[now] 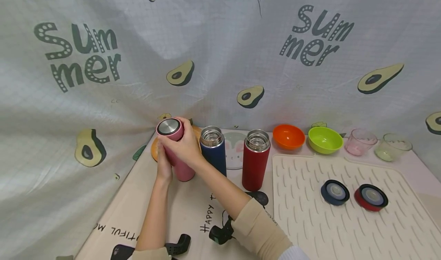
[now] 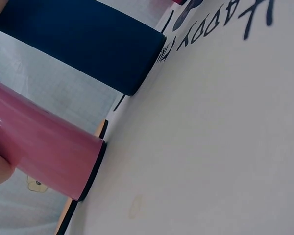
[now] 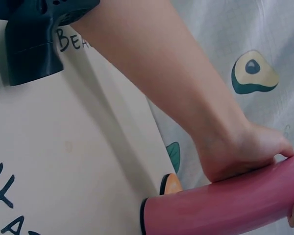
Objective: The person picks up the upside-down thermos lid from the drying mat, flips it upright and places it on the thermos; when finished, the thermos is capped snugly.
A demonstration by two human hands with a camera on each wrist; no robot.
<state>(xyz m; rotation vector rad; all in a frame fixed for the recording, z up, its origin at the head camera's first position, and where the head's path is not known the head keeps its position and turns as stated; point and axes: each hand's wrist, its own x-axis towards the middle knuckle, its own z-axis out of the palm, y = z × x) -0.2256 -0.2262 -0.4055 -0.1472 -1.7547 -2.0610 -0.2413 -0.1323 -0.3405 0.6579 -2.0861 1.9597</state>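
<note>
A pink thermos bottle stands upright on the table at the left, its steel-topped lid on. Around its upper part, at the lid, my right hand curls its fingers. My left hand grips the side of the body, and the left wrist view shows the pink bottle standing with its dark base on the table. Just right of the hands are a lidless blue thermos bottle and a lidless red thermos bottle, both upright with steel mouths showing.
On a cream ridged mat lie a blue lid and a red lid. Behind it stand an orange bowl, a green bowl, a pink glass and a greenish glass. A patterned curtain hangs at the back.
</note>
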